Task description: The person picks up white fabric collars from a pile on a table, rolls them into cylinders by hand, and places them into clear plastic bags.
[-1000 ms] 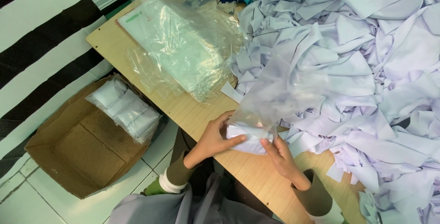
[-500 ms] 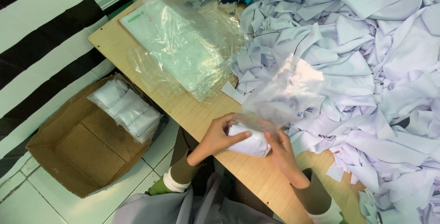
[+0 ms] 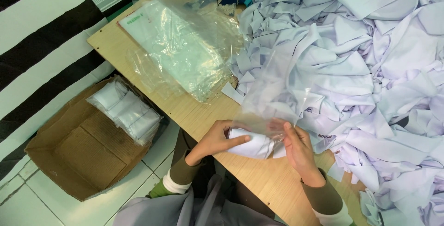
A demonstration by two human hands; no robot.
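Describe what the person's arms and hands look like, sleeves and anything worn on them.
Both hands are bare: no gloves, rings or watch show. The left hand comes out of a snug olive-brown sleeve with a white cuff and a green layer behind it. The right hand has the same olive-brown sleeve ending in a white cuff. A loose grey garment covers the body below.

Bright even light, sharp focus, glare on the clear plastic bags (image 3: 185, 50)

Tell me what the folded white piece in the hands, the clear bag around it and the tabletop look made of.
Folded white piece: looks like woven cloth, matte, soft creases. Clear bag: thin plastic film, glossy, see-through, crinkled glare. Light tabletop: likely wood-grain laminate board, smooth with faint grain; solid wood can't be ruled out.
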